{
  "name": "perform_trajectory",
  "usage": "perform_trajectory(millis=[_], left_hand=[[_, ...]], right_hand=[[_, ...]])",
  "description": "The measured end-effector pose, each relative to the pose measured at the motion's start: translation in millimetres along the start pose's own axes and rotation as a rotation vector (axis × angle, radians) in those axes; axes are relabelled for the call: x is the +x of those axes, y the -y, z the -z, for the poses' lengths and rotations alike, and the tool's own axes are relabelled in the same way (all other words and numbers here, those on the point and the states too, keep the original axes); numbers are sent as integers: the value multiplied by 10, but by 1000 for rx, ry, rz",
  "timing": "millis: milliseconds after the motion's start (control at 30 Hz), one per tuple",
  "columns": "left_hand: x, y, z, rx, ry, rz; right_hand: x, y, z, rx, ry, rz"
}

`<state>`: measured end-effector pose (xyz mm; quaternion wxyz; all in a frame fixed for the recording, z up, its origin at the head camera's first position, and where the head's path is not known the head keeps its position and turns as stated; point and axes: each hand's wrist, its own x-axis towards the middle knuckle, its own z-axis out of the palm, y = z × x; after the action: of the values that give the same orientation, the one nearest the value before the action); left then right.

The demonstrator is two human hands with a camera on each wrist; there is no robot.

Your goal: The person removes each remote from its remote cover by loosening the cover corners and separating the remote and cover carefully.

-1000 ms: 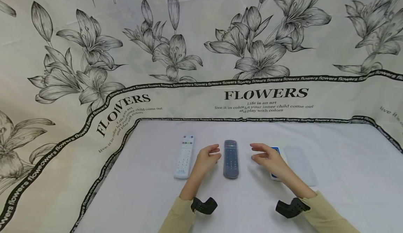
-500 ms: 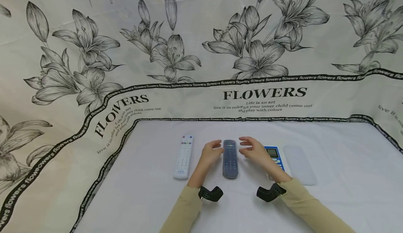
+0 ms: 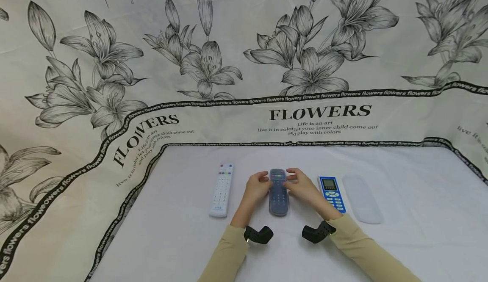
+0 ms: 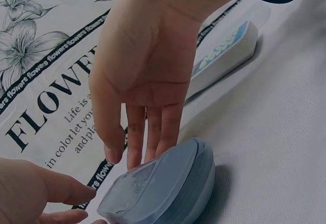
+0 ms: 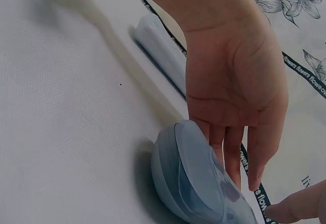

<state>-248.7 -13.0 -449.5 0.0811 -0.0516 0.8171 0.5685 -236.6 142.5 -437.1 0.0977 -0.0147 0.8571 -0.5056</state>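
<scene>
A dark remote control point(image 3: 279, 197) in a clear, glossy sleeve lies lengthwise on the white cloth, between the two hands. On its left edge, near the upper half, is my left hand point(image 3: 256, 189), its thumb tip right at the side. My right hand point(image 3: 301, 185) is opposite, with its thumb overlapping the right edge in the head view. From the left wrist, the left fingers point(image 4: 135, 132) reach down straight behind the sleeved remote, thumb held apart from them. The right wrist view shows straight right fingers point(image 5: 233, 152) in much the same pose beside it.
A white remote point(image 3: 222, 191) lies to the left. On the right is a blue-and-white remote point(image 3: 331, 192) with a small screen, and beside it a flat translucent sleeve point(image 3: 362, 199). A flower-printed curtain point(image 3: 213, 121) stands behind the table point(image 3: 171, 239).
My right hand has moved left from above the blue-and-white remote to the dark remote's edge, uncovering the blue one. My left hand has shifted slightly right toward the dark remote.
</scene>
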Motion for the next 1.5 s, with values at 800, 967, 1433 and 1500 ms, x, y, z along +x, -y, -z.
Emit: perform_trajectory(millis=[800, 967, 1433, 1500], left_hand=[[-38, 43, -27, 70, 10, -55], [-64, 24, -30, 29, -5, -50], [-89, 89, -44, -125, 10, -54], [-86, 90, -44, -137, 15, -51]], right_hand=[[38, -149, -43, 20, 4, 55], [22, -144, -42, 84, -7, 45], [-60, -149, -11, 201, -22, 65], [-70, -147, 1, 207, -18, 77]])
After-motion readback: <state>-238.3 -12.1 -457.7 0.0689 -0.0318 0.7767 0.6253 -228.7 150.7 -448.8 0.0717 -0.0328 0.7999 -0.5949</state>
